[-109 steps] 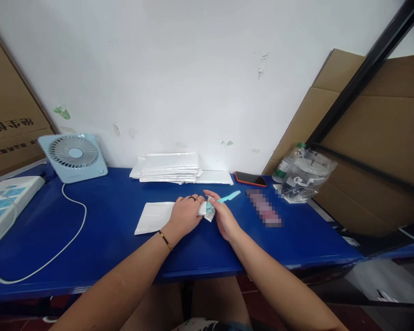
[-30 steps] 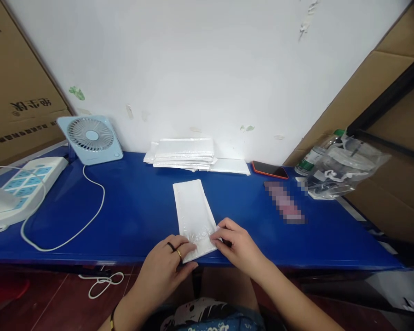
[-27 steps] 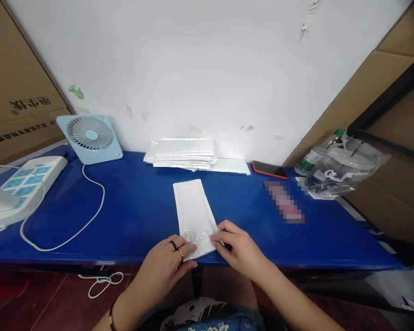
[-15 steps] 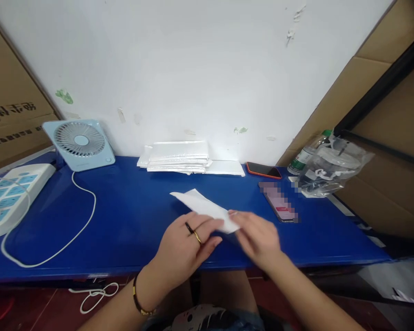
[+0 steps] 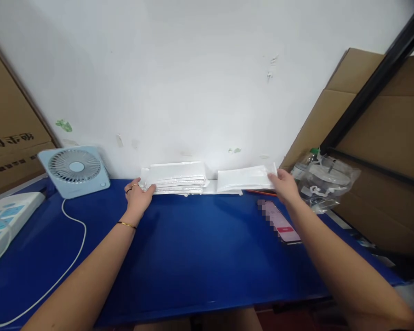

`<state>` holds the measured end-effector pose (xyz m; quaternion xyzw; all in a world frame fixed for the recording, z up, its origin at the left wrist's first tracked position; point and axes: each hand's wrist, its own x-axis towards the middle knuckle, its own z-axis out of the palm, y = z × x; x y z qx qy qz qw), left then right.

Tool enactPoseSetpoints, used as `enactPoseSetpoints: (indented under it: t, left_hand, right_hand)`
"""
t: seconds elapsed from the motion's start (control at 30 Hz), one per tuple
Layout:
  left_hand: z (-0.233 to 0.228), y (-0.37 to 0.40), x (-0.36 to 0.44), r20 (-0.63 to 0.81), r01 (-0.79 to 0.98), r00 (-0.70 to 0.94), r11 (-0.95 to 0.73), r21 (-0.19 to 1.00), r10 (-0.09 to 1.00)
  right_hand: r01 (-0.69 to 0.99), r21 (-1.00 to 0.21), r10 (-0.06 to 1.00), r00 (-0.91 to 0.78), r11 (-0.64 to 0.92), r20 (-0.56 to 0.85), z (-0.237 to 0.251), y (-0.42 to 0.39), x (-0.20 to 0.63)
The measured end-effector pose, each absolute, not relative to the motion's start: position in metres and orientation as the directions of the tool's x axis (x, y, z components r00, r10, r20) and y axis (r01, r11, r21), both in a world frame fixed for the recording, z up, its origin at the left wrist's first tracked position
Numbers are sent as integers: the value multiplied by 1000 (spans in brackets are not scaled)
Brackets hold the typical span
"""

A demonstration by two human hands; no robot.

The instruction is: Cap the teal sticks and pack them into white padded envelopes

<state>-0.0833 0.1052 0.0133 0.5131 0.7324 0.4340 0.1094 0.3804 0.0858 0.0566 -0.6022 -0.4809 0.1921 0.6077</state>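
Note:
A stack of flat white packets (image 5: 177, 174) lies against the wall at the back of the table. My left hand (image 5: 138, 195) is closed around the stack's left end, its thumb at the front edge. To the right, my right hand (image 5: 285, 186) pinches the right end of a single flat white packet (image 5: 243, 178). This packet is held above another white piece (image 5: 212, 187) that lies flat and juts from beneath the stack. The fingertips of my right hand are partly hidden behind the packet.
A light blue fan (image 5: 76, 170) and a white power strip (image 5: 10, 220) with a cable stand at the left. Near my right forearm lies a phone (image 5: 279, 220); an orange-edged phone (image 5: 258, 192) is partly covered. A bagged cup (image 5: 329, 179) and a bottle (image 5: 310, 158) stand at the right.
Both hands have moved from the near middle to the back of the table and apart. The white packet went with my right hand; my left hand let go of it and took the stack's left end.

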Motion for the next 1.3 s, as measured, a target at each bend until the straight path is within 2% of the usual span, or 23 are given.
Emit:
enactPoseSetpoints:
  t: [0.07,0.2,0.27,0.4,0.57,0.7,0.8,0.87,0.93,1.0,1.07,1.13,1.23,1.3]
  left_hand:
    - [8,116,-86,188,568,-475,137,811,859]
    - [8,128,-86,7,328,-422,145,933,906]
    - [12,134,-86,-12,279,-432,147,949,902]
    - [18,143,-95,39,242,-483,91,966,875]
    - [6,148,-114,123,322,-556,77,944,822]
    - [-5,146,-123,201,468,-574,117,876,794]
    - [-6,142,-121,331,619,-544,103,778,771]
    - [-6,139,-116,399,700,-509,97,707,762]
    - [-7,135,-112,419,734,-477,89,673,773]
    - [-8,133,-109,416,750,-440,72,657,796]
    - [-9,131,-108,400,755,-413,63,652,818]
    - [-9,130,-109,377,741,-405,58,669,833]
    - [-1,128,-107,341,655,-444,41,755,828]
    - [9,124,-100,251,431,-596,40,902,763]
  right_hand:
    - [419,-901,820,475,107,318,51,99,373]
    - [298,-954,888,433,23,156,39,120,349]
    - [275,-961,907,403,4,119,30,129,335]
    - [348,-937,919,381,-42,100,10,143,311]
    - [554,-826,920,369,-105,131,-3,150,297]
    - [708,-696,889,388,-119,243,2,144,291]
    - [855,-514,856,315,-68,411,13,138,272]
    - [884,-466,877,201,28,435,24,139,248]
    - [832,-543,929,107,110,353,36,144,217]
    - [735,-673,973,85,85,216,46,152,185]
    - [581,-808,988,49,92,148,54,160,158]
    - [425,-895,985,33,138,168,61,165,139]
    - [287,-922,965,-45,261,259,69,162,128]
    - [200,-895,915,-137,400,379,73,151,128]
